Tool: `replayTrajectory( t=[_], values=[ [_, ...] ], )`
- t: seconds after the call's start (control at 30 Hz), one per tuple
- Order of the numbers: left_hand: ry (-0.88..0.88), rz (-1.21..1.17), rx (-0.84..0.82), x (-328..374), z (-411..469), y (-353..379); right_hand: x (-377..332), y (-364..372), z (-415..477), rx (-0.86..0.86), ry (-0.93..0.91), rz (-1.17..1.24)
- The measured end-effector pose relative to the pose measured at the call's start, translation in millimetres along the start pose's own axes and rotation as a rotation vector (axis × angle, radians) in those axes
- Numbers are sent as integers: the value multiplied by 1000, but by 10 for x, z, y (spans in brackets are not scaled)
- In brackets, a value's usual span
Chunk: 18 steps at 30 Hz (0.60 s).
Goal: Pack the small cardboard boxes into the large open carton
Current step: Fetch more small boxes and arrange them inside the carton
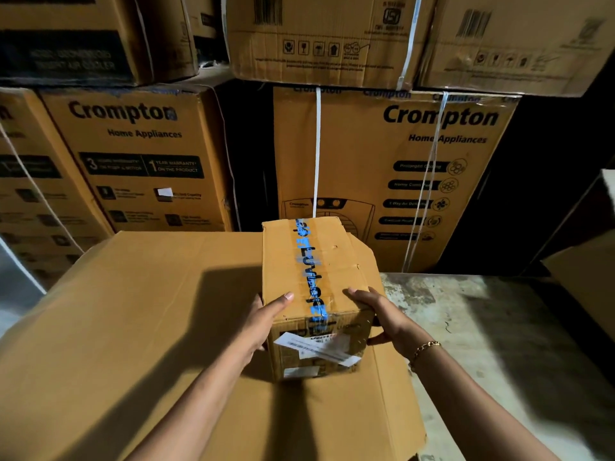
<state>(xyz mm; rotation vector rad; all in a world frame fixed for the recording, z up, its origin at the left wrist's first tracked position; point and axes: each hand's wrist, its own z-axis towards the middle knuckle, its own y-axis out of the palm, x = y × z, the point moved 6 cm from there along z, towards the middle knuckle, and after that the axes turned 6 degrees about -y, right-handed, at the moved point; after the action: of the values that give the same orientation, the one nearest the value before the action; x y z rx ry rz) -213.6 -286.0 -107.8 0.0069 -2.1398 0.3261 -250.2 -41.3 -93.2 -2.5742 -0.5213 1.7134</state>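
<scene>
Between the left hand (266, 319) and right hand (379, 314), the tan small box (349, 271) is showing a blue-printed tape strip (311, 274) and a white label (319, 349), a gold bracelet (424, 349) is glinting on the right wrist, and tan stacked cartons (366, 161) beyond are wearing dark lettering.

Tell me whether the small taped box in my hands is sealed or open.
Sealed. On the small box, blue printed tape covers the top seam from end to end, and no gap shows.
</scene>
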Motion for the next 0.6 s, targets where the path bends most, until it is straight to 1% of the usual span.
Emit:
replayTrajectory(
  t=[0.1,0.23,0.4,0.5,0.6],
  values=[
    [13,3,-6,1,-15,0,11,49,-55,52,-2,37],
    [23,1,-24,-20,-71,-18,35,87,-106,76,5,62],
    [48,-8,-80,-28,-65,6,144,86,-233,120,-1,118],
    [63,-25,-119,-48,-72,127,187,2,-329,166,-38,135],
    [74,9,-147,-9,-146,328,246,-212,-462,251,-49,145]
  ],
)
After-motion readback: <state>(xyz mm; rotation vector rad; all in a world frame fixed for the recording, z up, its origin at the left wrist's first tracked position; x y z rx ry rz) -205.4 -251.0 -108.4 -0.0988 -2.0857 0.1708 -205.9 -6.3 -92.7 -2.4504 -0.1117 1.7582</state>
